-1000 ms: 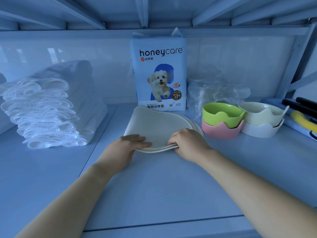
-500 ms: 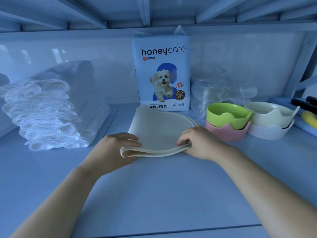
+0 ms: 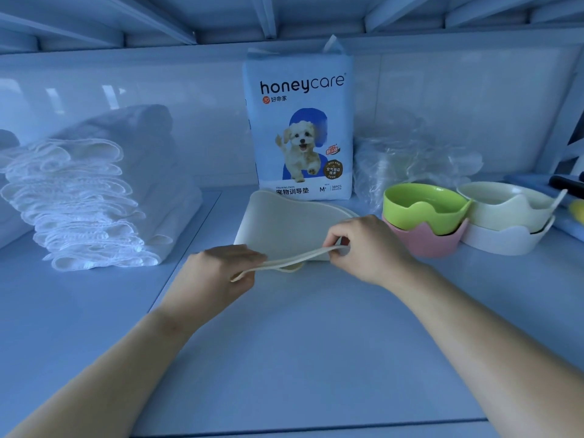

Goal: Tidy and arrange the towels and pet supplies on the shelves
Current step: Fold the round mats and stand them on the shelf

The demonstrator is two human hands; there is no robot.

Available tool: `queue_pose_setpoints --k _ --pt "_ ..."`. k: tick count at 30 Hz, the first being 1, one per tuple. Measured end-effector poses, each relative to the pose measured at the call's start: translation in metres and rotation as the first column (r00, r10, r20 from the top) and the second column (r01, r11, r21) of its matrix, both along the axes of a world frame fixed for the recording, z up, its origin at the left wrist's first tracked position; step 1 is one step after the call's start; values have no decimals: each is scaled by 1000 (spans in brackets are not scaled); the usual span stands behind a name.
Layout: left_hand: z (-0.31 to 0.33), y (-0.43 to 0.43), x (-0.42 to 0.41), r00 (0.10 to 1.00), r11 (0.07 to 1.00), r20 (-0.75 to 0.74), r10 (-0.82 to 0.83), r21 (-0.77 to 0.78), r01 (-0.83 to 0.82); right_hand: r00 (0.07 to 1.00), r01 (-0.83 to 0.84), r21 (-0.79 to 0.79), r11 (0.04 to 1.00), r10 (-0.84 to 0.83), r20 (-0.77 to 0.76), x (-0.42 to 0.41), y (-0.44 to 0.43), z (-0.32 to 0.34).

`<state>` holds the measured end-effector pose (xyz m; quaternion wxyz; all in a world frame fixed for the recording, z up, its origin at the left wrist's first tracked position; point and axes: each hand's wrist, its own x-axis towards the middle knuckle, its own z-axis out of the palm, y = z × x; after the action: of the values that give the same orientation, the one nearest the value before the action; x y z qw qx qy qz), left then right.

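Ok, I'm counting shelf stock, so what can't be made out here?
Head view only:
Cream mats: count unclear; left hand and right hand cover the near corners.
Pink bowl: inside hidden by green bowl nested in it.
Plastic bag: contents blurred by crumpled film.
Dark tools: cut off by right edge.

I logged crumpled clear plastic wrap point(image 3: 417, 165) against the back, glossy white wall panel point(image 3: 126, 99) behind, metal beams point(image 3: 268, 14) overhead, black handles point(image 3: 568, 184) far right.

The left hand point(image 3: 218, 273) and right hand point(image 3: 366, 248) are pinching the near edge of the cream mats point(image 3: 284, 222) now, lifting it off the shelf point(image 3: 284, 343).
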<state>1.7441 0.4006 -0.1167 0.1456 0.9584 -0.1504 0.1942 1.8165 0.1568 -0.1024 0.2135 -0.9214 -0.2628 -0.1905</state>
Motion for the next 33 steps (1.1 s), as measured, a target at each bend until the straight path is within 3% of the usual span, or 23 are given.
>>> queue_pose_setpoints --k 9,15,18,23,25,33 --pt "-4 3 4 997 998 -53 53 23 -52 988 -80 -160 984 56 -146 -4 -2 1" --pt "-13 11 12 998 989 -17 68 133 -65 998 -37 -102 994 31 -63 -2 -5 3" --pt "-16 10 11 998 981 13 63 181 -64 982 -99 -168 981 69 -178 -3 -6 -1" --pt "-9 -2 -1 997 999 83 -13 52 9 961 -168 -196 966 117 -250 -1 -10 -3" --pt "-7 -5 -5 990 997 136 -46 74 36 958 -159 -209 965 99 -270 -4 -9 -3" --pt "-10 -5 -3 991 996 117 -61 73 53 949 -215 -182 959 162 -269 -6 -6 -3"
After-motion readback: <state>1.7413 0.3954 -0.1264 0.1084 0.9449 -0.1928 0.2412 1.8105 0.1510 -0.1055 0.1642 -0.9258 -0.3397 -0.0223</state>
